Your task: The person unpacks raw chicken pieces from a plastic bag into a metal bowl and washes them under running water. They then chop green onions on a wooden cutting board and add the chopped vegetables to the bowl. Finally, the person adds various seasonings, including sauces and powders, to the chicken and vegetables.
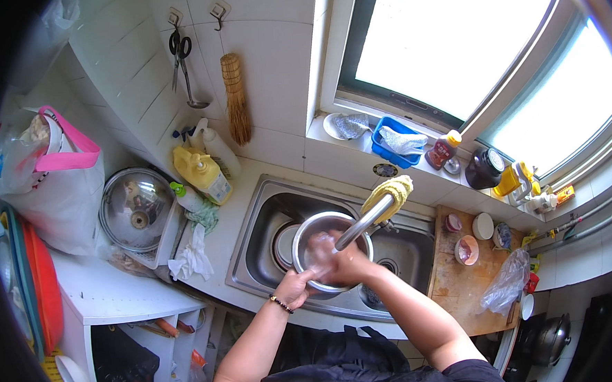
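A stainless steel bowl (304, 236) is held over the left basin of the double sink (257, 204). My left hand (294, 289) grips its near left rim, thumb over the edge. My right hand (341, 262) reaches down inside the bowl, its fingers blurred by motion. Pale pinkish matter or cloudy water shows around those fingers, too blurred to tell which. Right above hangs the metal faucet spout (365, 222), its end over the bowl and a yellow cloth (395, 194) wrapped around its upper part. Behind the bowl, a round pale-rimmed vessel (284, 244) sits in the left basin.
On the right, a wooden board (454, 287) carries small bowls (466, 250) and a clear plastic bag (505, 279). Soap bottles (201, 170), crumpled tissue (192, 254) and a glass lid (138, 207) stand left. A blue basket (397, 142) and jars line the windowsill.
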{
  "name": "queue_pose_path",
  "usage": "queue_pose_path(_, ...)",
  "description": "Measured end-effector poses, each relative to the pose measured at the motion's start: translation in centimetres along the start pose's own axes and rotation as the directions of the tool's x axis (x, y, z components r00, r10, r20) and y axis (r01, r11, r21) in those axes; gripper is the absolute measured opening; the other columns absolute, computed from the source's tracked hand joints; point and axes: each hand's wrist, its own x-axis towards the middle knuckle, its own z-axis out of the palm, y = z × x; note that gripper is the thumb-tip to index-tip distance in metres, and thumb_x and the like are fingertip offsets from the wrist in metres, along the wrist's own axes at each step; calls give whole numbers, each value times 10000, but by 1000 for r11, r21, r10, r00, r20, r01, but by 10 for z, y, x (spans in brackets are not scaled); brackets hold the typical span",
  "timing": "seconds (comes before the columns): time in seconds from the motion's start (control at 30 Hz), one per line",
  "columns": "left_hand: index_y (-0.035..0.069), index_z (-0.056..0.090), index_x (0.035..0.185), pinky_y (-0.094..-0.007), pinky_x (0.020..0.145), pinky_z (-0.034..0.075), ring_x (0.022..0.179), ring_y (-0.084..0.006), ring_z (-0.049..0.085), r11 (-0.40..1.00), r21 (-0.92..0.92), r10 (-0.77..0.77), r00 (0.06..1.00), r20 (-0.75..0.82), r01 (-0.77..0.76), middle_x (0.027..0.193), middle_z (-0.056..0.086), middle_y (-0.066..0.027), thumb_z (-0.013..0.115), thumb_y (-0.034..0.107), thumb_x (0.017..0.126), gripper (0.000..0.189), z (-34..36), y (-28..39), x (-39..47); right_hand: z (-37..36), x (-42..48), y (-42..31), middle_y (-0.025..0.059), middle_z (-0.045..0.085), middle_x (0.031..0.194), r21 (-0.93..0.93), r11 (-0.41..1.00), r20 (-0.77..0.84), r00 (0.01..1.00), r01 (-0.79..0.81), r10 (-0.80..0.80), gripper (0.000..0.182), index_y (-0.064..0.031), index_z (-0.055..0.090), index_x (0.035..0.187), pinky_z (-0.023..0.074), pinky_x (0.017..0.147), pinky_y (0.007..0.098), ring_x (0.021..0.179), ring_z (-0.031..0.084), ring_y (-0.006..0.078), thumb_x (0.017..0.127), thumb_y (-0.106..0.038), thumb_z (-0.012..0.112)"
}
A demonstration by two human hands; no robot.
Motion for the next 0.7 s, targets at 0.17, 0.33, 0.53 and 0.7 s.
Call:
queue_pose_path(0.17, 6, 513, 1273, -437, 897, 581, 1036, -241, 669, 997, 70, 16, 1000, 27, -18, 1193, 628, -124, 514, -29, 881, 394, 6, -10, 6, 23, 3, 5, 161, 601, 1189, 125, 984, 76, 990, -126, 117, 359, -146, 650, 1152, 481, 948, 526, 1187, 540, 353, 831, -293, 714)
queue_pose_path(0.33, 32, 548, 1258, -434, 884, 581, 1032, -230, 666, 998, 59, 32, 999, -14, -31, 1181, 642, -84, 554, 34, 925, 333, 9, -1, 1, 18, -3, -14, 231, 607, 1187, 238, 931, -61, 952, -278, 300, 387, -103, 667, 1075, 496, 863, 499, 1068, 611, 421, 760, -306, 767)
queue_pose_path(0.53, 10, 592, 1185, -421, 850, 586, 1003, -240, 677, 988, 139, 69, 998, -11, -67, 1107, 669, -110, 536, 19, 912, 279, 10, 1, -2, 36, 4, -10, 191, 463, 1439, 249, 931, -7, 961, -267, 277, 417, -126, 694, 1104, 434, 1002, 478, 1228, 497, 488, 739, -322, 747)
queue_pose_path(0.7, -28, 576, 1182, -417, 832, 597, 986, -260, 689, 995, 73, 62, 998, -6, -61, 1093, 673, -130, 517, -10, 889, 300, 7, -4, 0, 57, 7, 22, 143, 444, 1411, 281, 868, 203, 909, -410, 364, 612, -199, 676, 1199, 415, 978, 600, 1290, 437, 405, 639, -401, 820)
